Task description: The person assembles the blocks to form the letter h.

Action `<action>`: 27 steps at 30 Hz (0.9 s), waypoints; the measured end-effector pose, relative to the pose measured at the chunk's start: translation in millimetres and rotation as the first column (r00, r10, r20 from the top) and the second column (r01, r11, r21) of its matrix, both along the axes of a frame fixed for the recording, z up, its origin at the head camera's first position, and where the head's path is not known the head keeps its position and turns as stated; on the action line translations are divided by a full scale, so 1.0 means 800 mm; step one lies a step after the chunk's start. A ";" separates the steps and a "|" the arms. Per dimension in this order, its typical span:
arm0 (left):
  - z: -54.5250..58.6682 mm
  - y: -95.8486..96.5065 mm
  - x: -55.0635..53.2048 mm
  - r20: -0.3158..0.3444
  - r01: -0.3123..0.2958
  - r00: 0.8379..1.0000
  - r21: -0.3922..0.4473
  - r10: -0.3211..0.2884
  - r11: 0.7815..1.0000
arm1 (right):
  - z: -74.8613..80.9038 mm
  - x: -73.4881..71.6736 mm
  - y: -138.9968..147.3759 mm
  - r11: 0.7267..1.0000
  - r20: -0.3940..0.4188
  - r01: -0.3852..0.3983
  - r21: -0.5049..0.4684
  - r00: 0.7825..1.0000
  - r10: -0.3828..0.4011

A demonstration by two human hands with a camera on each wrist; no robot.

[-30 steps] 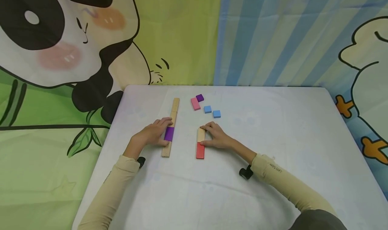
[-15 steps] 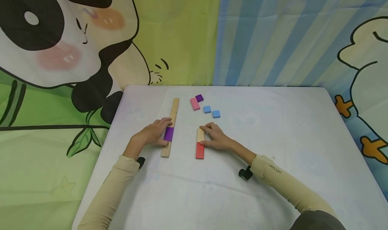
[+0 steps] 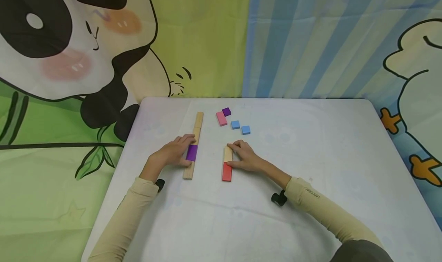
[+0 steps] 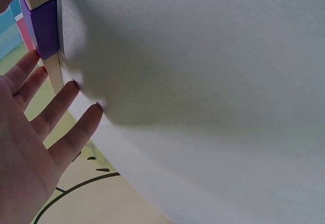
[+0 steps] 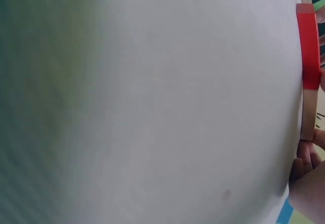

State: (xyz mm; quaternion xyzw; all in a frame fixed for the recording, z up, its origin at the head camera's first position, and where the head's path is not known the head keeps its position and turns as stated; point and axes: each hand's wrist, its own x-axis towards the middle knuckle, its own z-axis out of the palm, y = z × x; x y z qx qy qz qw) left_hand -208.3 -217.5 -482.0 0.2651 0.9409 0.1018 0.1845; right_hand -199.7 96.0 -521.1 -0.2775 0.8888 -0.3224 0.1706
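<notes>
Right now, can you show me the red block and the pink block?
Red block point(image 3: 226, 172): head view, middle of its top face.
Pink block point(image 3: 221, 118): head view, middle of its top face.

Small lettering point(image 3: 313, 193) on the right sleeve point(image 3: 331, 212), not clearly legible

The plain blocks point(image 3: 198, 119) look like bare wood, matt and smooth, with a fine grain. The purple block point(image 3: 192, 153) and the red block point(image 3: 226, 172) seem painted, with smooth, even faces and a low shine. The white cover point(image 3: 331, 154) of the table looks like matt cloth, slightly rough from near. The wall curtain point(image 3: 207, 39) is printed, creased cloth with a faint gloss. The sleeves point(image 3: 331, 212) are soft, matt cloth; the black wrist device point(image 3: 279, 198) resembles smooth plastic.
</notes>
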 end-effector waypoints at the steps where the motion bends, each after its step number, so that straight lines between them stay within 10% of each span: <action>1: 0.000 0.000 0.000 0.000 0.000 1.000 -0.001 0.000 1.000 | 0.001 0.000 0.000 1.000 0.006 0.000 0.009 1.000 0.000; 27: -0.003 -0.003 -0.001 -0.008 0.005 1.000 0.008 -0.005 1.000 | 0.044 -0.052 0.018 0.993 -0.073 0.105 0.048 0.992 -0.102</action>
